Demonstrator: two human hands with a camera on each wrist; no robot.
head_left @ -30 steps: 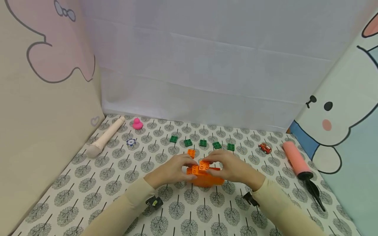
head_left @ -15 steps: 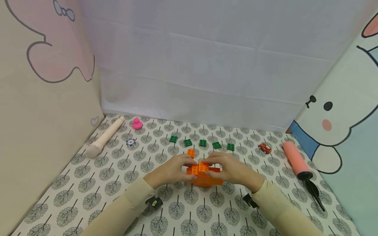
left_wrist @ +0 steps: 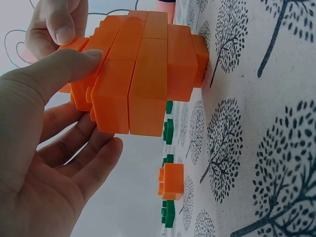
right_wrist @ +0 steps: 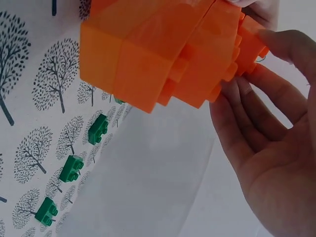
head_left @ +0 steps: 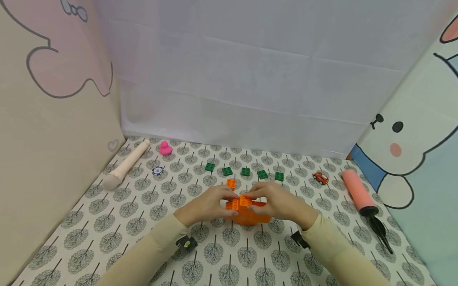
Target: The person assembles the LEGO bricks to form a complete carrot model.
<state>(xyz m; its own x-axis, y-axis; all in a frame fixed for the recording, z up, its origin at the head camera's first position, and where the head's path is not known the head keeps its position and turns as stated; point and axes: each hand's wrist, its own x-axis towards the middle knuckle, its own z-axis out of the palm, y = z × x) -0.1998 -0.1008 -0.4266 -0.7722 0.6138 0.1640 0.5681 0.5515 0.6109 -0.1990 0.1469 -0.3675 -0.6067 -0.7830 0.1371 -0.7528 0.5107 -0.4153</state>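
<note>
A stepped stack of orange toy building bricks [head_left: 248, 217] stands on the patterned cloth between both hands. My left hand [head_left: 214, 203] holds its upper left part, with the thumb [left_wrist: 81, 63] on the near side and the fingers behind. At the top, my right hand [head_left: 278, 201] pinches a small studded orange brick [right_wrist: 251, 43] between thumb and fingers. That brick appears to sit on the stack; the joint beneath it is partly hidden by fingers. Just behind the stack lies one loose orange brick [left_wrist: 174, 181].
Several green bricks [head_left: 245, 171] form a row farther back. On the left are a pale club-shaped object [head_left: 127, 165], a pink rubber duck [head_left: 165, 148] and a blue-white chip [head_left: 158, 170]. A red toy car [head_left: 320, 178] and a pink-and-black pump [head_left: 359, 194] lie on the right.
The small top brick has gone from tilted to nearly level on the stack, lowered slightly by my right hand. My left hand keeps its hold. The head view has shifted a little.
</note>
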